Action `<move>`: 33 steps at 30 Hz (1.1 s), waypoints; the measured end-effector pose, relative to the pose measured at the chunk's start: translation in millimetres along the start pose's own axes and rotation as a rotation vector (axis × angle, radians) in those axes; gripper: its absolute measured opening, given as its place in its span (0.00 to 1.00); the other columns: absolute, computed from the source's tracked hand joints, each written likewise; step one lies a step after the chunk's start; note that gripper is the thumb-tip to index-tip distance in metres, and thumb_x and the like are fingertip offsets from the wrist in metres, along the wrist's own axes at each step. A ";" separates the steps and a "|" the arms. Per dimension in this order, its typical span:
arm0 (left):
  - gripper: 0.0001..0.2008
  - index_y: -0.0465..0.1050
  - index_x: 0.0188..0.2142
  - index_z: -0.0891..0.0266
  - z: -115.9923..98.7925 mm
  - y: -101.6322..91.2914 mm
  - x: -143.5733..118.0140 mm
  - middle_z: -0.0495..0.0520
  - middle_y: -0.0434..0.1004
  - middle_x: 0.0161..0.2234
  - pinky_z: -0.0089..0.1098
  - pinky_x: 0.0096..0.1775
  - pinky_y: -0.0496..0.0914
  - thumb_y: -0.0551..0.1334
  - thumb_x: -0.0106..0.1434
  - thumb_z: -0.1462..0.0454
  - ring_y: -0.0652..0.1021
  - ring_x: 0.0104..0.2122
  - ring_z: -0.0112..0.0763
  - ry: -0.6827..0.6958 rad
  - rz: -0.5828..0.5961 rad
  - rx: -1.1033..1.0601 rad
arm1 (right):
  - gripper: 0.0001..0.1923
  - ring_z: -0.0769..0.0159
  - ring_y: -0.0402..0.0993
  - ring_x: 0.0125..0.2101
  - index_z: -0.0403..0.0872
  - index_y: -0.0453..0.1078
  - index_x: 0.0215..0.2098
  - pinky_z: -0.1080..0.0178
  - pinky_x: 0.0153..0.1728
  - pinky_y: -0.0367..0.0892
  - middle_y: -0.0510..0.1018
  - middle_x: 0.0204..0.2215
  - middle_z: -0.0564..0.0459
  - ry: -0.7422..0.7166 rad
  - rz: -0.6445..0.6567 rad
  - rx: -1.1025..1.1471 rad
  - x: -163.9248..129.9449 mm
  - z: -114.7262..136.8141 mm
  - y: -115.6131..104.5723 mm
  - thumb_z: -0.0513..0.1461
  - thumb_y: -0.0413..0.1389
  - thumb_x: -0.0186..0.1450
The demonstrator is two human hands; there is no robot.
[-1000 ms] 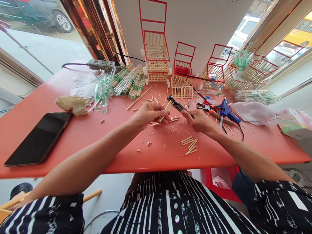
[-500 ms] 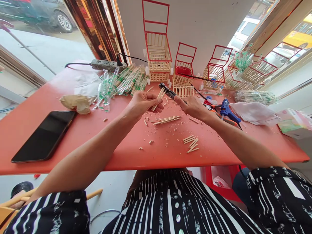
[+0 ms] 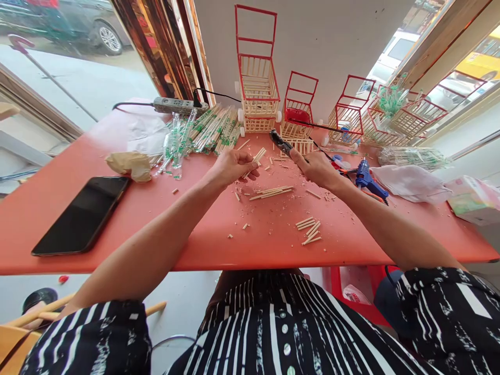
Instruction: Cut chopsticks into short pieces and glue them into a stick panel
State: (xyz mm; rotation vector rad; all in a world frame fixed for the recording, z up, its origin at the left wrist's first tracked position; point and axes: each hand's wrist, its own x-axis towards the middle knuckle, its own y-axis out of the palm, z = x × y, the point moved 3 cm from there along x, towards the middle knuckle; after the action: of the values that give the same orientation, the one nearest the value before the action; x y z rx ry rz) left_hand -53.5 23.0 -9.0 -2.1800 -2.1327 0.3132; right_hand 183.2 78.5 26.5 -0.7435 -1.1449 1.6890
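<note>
Pinched in my left hand (image 3: 239,167) is a small bunch of thin wooden sticks (image 3: 259,154), their ends pointing up and to the right. My right hand (image 3: 315,166) is wrapped round a dark pair of pliers or cutters (image 3: 279,141), whose head points up-left, apart from the sticks. Below the hands lie several longer sticks (image 3: 272,192) on the red table (image 3: 219,245). Nearer the front edge is a group of short cut sticks (image 3: 309,229). Small chips and offcuts are scattered around.
Little stick-built carts with red handles (image 3: 258,78) stand along the back. At left are a phone (image 3: 82,216), wrapped chopsticks (image 3: 214,130) and a power strip (image 3: 177,105). A blue glue gun (image 3: 367,179), a cloth (image 3: 410,182) and a tissue pack (image 3: 474,198) lie at right.
The cutters have come away from the stick bunch, moving right with my right hand. My left hand still holds the sticks, and the view has shifted slightly.
</note>
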 end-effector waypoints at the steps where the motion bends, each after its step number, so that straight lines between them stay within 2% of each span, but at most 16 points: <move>1: 0.09 0.75 0.26 0.64 0.1 -0.8 0.4 0.53 0.80 0.24 0.28 0.25 0.66 0.71 0.57 0.63 0.75 0.22 0.27 0.025 -0.003 0.030 | 0.44 0.64 0.69 0.21 0.48 0.64 0.17 0.60 0.29 0.58 0.70 0.15 0.48 0.006 -0.019 0.060 -4.9 -3.2 -4.1 0.69 0.37 0.73; 4: 0.11 0.73 0.22 0.62 -0.8 -1.1 -0.3 0.45 0.68 0.18 0.29 0.26 0.58 0.69 0.58 0.61 0.65 0.19 0.23 0.125 -0.003 0.176 | 0.46 0.65 0.71 0.19 0.48 0.67 0.19 0.61 0.27 0.64 0.73 0.16 0.48 0.036 -0.067 0.262 -25.1 -13.8 -13.9 0.73 0.35 0.69; 6: 0.14 0.70 0.20 0.62 -3.0 0.7 -2.6 0.44 0.63 0.17 0.30 0.28 0.57 0.68 0.58 0.60 0.62 0.20 0.23 0.206 -0.005 0.309 | 0.47 0.65 0.71 0.18 0.48 0.68 0.20 0.61 0.24 0.65 0.73 0.16 0.48 0.053 -0.110 0.340 -39.5 -22.1 -18.0 0.75 0.35 0.66; 10: 0.13 0.69 0.20 0.61 -8.1 12.9 -8.1 0.45 0.65 0.19 0.32 0.31 0.58 0.66 0.58 0.61 0.65 0.24 0.27 0.328 0.018 0.558 | 0.48 0.65 0.70 0.16 0.47 0.69 0.20 0.62 0.21 0.65 0.72 0.15 0.47 0.079 -0.156 0.396 -58.7 -38.5 -19.1 0.77 0.36 0.63; 15: 0.12 0.69 0.20 0.60 -9.7 38.4 -9.3 0.51 0.72 0.22 0.34 0.34 0.59 0.64 0.60 0.64 0.72 0.28 0.34 0.366 0.095 0.770 | 0.48 0.66 0.71 0.16 0.47 0.68 0.21 0.63 0.17 0.64 0.72 0.17 0.47 0.125 -0.179 0.490 -63.4 -47.6 -13.2 0.78 0.38 0.61; 17: 0.10 0.72 0.23 0.60 -9.0 44.5 -9.1 0.54 0.76 0.26 0.35 0.35 0.60 0.64 0.60 0.65 0.75 0.31 0.38 0.365 0.108 0.831 | 0.48 0.66 0.71 0.16 0.47 0.68 0.22 0.64 0.18 0.65 0.73 0.18 0.47 0.113 -0.173 0.483 -63.7 -47.3 -11.6 0.79 0.38 0.60; 20: 0.07 0.77 0.27 0.60 -6.8 46.0 -9.2 0.56 0.81 0.31 0.36 0.36 0.62 0.62 0.61 0.66 0.78 0.36 0.41 0.353 0.121 0.877 | 0.48 0.66 0.71 0.16 0.47 0.68 0.21 0.63 0.19 0.65 0.72 0.17 0.47 0.096 -0.176 0.480 -65.1 -47.4 -11.8 0.78 0.38 0.61; 24: 0.10 0.80 0.29 0.60 -1.3 40.6 -9.3 0.57 0.83 0.32 0.37 0.41 0.67 0.59 0.61 0.68 0.80 0.39 0.44 0.368 0.120 0.864 | 0.47 0.65 0.70 0.17 0.47 0.73 0.24 0.61 0.19 0.65 0.73 0.17 0.47 0.101 -0.204 0.523 -66.9 -48.9 -15.8 0.75 0.38 0.66; 28: 0.11 0.83 0.32 0.61 4.1 36.1 -9.2 0.59 0.86 0.36 0.37 0.45 0.69 0.59 0.62 0.68 0.82 0.42 0.45 0.374 0.101 0.807 | 0.48 0.65 0.70 0.18 0.45 0.80 0.35 0.61 0.21 0.65 0.74 0.19 0.46 0.139 -0.245 0.540 -67.6 -48.9 -22.8 0.71 0.34 0.71; 31: 0.12 0.85 0.35 0.61 3.4 33.2 -11.1 0.59 0.87 0.39 0.37 0.46 0.70 0.60 0.63 0.67 0.83 0.43 0.46 0.344 0.059 0.774 | 0.50 0.64 0.72 0.21 0.43 0.81 0.44 0.61 0.22 0.64 0.76 0.22 0.44 0.139 -0.268 0.562 -68.2 -49.7 -28.1 0.69 0.31 0.72; 33: 0.12 0.86 0.36 0.61 0.5 29.5 -13.1 0.59 0.88 0.40 0.36 0.46 0.70 0.60 0.64 0.66 0.83 0.43 0.45 0.325 -0.001 0.751 | 0.50 0.63 0.74 0.22 0.42 0.80 0.47 0.61 0.22 0.64 0.77 0.23 0.42 0.136 -0.286 0.594 -68.5 -52.5 -30.5 0.69 0.31 0.72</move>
State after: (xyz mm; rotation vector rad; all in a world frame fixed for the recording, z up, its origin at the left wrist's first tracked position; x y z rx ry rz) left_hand -24.9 9.0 -14.0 -1.6513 -1.5016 0.5936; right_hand 265.0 38.0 33.5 -0.2959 -0.5688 1.5860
